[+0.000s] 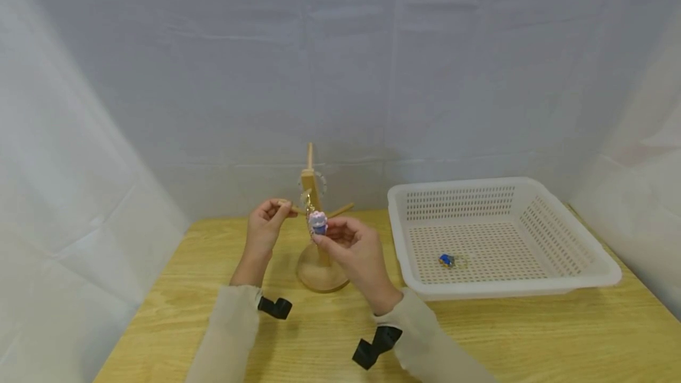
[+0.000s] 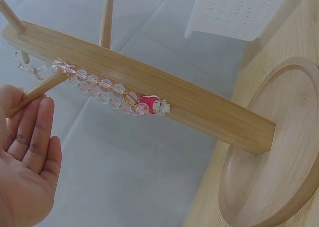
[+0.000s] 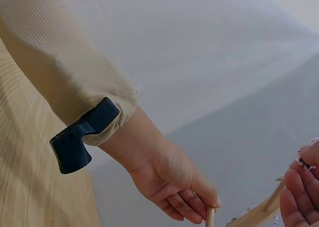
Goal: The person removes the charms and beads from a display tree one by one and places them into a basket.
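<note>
A wooden stand with a square post (image 2: 119, 77), several pegs and a round base (image 1: 321, 281) stands on the table. My left hand (image 1: 262, 229) pinches the end of one peg (image 2: 40, 91), thumb and fingers around it. On that peg hangs a clear and pink bead bracelet (image 2: 105, 85) with a pink-hooded character charm (image 2: 149, 106). My right hand (image 1: 359, 247) pinches a purple and pink cupcake-shaped charm (image 1: 318, 221) between thumb and fingers in front of the post. A gold chain or clasp (image 1: 308, 200) shows just above the charm.
A white perforated basket (image 1: 398, 235) stands on the right of the wooden table (image 1: 186, 306). Inside it lies a small blue trinket (image 1: 447, 260) with a pale loop. Another clear beaded bracelet (image 2: 25, 66) hangs near the post's top. White cloth (image 1: 346, 75) surrounds the table.
</note>
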Available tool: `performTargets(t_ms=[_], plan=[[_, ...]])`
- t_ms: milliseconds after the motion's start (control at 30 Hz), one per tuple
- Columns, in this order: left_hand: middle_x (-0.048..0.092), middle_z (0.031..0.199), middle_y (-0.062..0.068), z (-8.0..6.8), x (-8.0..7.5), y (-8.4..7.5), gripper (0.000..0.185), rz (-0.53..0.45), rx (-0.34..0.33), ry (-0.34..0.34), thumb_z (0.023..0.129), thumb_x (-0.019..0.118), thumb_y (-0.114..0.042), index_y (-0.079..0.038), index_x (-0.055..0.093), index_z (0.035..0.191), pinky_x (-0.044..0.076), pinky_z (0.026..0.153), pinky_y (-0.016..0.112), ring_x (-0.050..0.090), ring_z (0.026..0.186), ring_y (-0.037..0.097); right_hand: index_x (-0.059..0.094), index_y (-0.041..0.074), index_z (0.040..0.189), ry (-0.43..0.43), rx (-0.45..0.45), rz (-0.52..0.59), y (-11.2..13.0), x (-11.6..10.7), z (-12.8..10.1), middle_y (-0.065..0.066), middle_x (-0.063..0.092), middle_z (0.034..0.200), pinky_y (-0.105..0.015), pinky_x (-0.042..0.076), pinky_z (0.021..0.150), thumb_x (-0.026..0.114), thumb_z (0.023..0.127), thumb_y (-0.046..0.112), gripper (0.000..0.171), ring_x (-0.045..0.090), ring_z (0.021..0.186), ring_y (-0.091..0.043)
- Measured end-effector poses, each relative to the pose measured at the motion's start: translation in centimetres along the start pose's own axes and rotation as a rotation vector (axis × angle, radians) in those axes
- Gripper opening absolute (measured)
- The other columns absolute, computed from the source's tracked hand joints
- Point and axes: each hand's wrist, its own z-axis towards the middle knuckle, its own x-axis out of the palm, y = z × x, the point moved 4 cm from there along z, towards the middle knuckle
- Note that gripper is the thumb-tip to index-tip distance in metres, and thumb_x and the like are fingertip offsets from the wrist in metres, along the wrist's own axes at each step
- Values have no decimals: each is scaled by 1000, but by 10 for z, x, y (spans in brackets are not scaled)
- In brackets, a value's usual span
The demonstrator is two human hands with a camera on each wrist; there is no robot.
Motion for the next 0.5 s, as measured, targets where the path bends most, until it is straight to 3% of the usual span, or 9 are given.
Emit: performTargets(t_ms=[500], plan=[[66,76,-4,-1,1,-2,8,-16,6,3,90,63,-4,2,60,86,54,77,24,64,69,9,65,-7,98,17,-42,49,17,-5,-2,-21,68,93,-27,56,72,73,78,-3,22,66,80,-12]])
